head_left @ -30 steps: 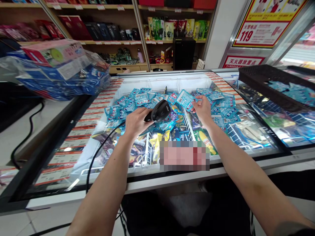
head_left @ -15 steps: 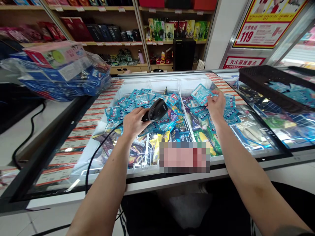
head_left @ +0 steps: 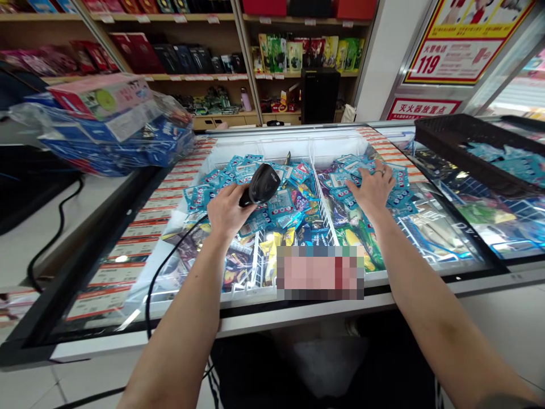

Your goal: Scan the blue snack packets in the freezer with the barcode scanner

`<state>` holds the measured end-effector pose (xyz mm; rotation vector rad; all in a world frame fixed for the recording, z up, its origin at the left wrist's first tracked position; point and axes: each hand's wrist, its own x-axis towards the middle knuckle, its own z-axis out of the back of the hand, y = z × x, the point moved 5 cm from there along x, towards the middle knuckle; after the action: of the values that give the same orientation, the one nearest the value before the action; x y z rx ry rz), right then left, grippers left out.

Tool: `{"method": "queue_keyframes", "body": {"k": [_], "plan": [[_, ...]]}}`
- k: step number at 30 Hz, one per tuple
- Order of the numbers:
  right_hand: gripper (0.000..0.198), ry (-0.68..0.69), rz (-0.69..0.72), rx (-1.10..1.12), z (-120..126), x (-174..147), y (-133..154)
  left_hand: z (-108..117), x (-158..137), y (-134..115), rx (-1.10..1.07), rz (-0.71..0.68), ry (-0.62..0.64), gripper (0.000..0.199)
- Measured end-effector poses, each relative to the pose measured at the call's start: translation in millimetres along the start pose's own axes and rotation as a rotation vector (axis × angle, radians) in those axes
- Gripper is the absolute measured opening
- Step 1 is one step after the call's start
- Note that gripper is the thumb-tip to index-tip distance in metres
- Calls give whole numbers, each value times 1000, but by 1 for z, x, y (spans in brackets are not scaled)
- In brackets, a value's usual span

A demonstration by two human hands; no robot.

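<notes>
My left hand is wrapped round the handle of a black barcode scanner, its cable trailing down to the left. Beneath the scanner lies a heap of blue packets in the chest freezer's left section. My right hand has its fingers spread over a second pile of blue packets, to the right of a white wire divider. Its fingertips rest on or just above those packets, and none is lifted.
A dark brown basket with more blue packets stands at the right. Plastic-wrapped boxes sit at the left. The freezer's white front edge runs before me, with stocked shelves behind.
My right hand has let go of a blue packet onto the right pile and opened its fingers. The scanner has shifted slightly left and tilted more upright in my left hand.
</notes>
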<state>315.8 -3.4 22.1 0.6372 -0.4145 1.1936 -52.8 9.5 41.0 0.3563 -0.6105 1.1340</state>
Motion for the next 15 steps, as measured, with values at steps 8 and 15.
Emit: {"method": "queue_keyframes", "body": {"k": [8,15], "plan": [[38,77,144,130,5,-2,28,2,1,3,-5,17,-16,37],[48,525,862,590,8,-49,112,1,0,3,28,31,-43,37]]}}
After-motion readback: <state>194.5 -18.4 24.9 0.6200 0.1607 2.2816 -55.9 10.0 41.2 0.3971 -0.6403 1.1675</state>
